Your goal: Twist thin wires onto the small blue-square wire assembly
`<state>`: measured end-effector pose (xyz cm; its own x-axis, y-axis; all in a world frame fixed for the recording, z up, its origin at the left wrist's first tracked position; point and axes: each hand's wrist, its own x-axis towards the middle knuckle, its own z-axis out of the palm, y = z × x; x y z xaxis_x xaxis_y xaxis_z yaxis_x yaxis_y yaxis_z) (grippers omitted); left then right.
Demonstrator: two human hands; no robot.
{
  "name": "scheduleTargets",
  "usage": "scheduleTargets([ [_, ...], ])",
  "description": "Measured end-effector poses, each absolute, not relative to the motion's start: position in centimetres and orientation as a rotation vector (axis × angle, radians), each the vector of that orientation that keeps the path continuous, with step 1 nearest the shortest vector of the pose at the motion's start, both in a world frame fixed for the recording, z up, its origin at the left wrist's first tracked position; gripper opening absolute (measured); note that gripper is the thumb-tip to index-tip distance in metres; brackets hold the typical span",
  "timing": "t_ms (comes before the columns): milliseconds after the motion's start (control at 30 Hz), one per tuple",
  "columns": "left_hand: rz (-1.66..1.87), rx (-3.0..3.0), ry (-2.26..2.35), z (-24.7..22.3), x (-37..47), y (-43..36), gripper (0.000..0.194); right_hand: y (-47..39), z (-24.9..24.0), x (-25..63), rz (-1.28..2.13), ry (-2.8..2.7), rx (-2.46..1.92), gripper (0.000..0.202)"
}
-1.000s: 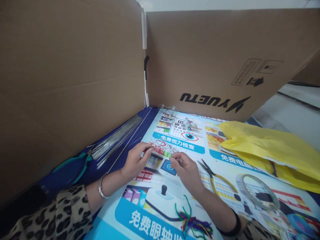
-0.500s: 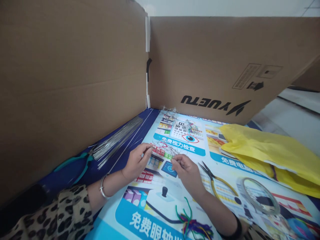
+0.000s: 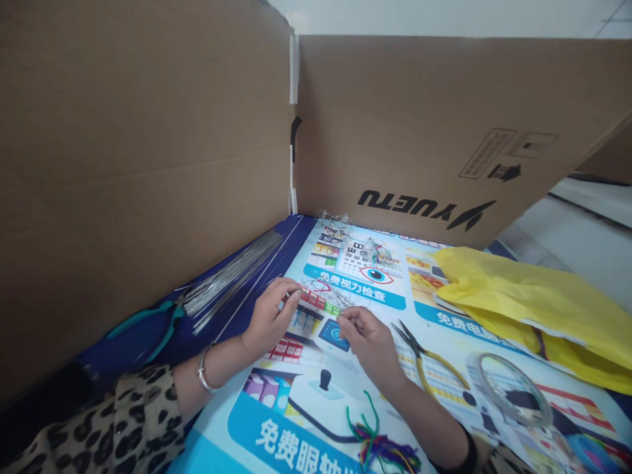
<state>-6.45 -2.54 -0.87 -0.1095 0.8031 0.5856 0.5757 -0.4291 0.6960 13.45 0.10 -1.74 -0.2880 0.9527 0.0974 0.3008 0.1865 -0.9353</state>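
My left hand (image 3: pixel 271 316), with a silver bangle at its wrist, pinches one end of a thin, twisted wire piece (image 3: pixel 336 296). The fingertips of my right hand (image 3: pixel 368 339) are closed on the near right side of the same wire piece. It spans between both hands just above the printed mat, and its fine strands are hard to tell from the print. Beyond the hands, more tangled wire pieces (image 3: pixel 378 252) lie on the mat. Pliers with yellow handles (image 3: pixel 422 362) rest to the right of my right hand, jaws apart.
Straight silver wires (image 3: pixel 232 276) and teal-handled pliers (image 3: pixel 172 316) lie at the left. Colored threads (image 3: pixel 385 451) sit near the front. At the right are a round clear dish (image 3: pixel 516 390) and a yellow bag (image 3: pixel 533 303). Cardboard walls (image 3: pixel 419 118) stand behind and left.
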Motion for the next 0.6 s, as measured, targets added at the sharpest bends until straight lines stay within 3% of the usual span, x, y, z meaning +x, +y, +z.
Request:
scheduleTargets([
  [600, 1.477, 1.677, 1.613, -1.39, -6.44, -2.49, 0.015, 0.16, -1.95, 13.57, 1.129, -1.732, -1.182, 0.021],
])
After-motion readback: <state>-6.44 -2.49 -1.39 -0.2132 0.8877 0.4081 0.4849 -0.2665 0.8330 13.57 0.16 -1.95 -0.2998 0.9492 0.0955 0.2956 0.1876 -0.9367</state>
